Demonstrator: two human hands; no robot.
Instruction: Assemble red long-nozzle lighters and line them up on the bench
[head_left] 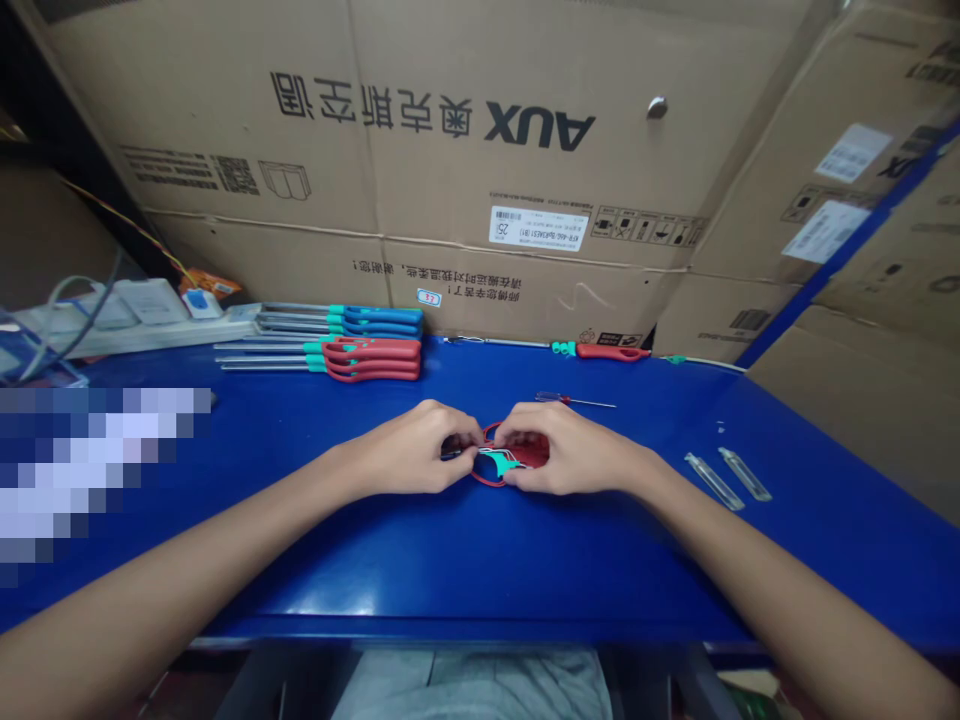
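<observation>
Between my hands lies a partly open red stick lighter [535,455] with a teal trigger piece [501,465] and thin white wires showing at its front. My right hand [574,450] wraps around the red handle, with thumb and fingertips on its near and far edges. Thumb and fingers of my left hand [431,448] pinch the front end, by the white wires [491,450]. A dark, thin part shows inside the left grip; its kind is hidden by the fingers. The red trigger loop rests between both hands, low over the blue table [465,560].
Stacked red lighters [375,360] and blue lighters [382,320] lie at the back left, near a power strip [172,325]. Behind my hands is a screwdriver [574,400]. Another red lighter [611,352] lies by the cardboard wall [420,180]. Two clear tanks [744,474] lie right.
</observation>
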